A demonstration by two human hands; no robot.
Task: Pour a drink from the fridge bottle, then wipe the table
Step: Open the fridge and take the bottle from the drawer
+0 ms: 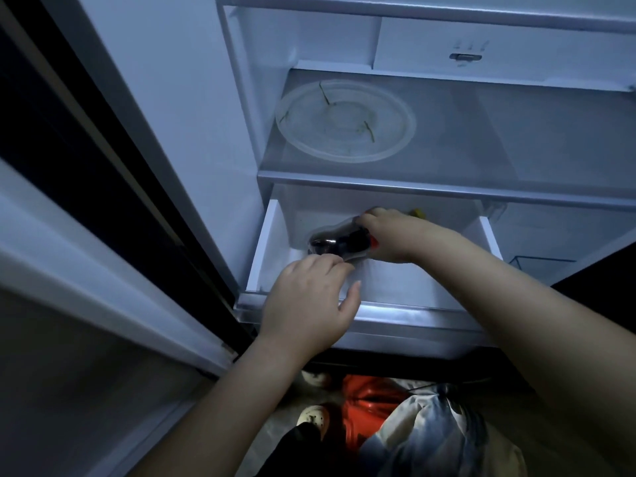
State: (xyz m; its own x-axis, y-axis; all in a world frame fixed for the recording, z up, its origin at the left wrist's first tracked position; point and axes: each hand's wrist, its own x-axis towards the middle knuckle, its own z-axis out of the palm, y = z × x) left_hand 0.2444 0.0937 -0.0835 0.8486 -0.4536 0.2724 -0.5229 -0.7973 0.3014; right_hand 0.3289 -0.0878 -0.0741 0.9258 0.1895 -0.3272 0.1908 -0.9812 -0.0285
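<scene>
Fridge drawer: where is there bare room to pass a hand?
Drawer floor right of the right hand is bare; so is the shelf right of the clear plate. Crowded leftward: left hand and bottle.

Glass shelf bearing round plate (clear), bottle within open drawer

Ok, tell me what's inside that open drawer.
A dark bottle lies on its side, gripped by the right hand; the left hand touches it. Something yellow shows behind, mostly covered.

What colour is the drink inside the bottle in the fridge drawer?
Dark, almost black, seen through the clear bottle. The head view shows it best.
</scene>
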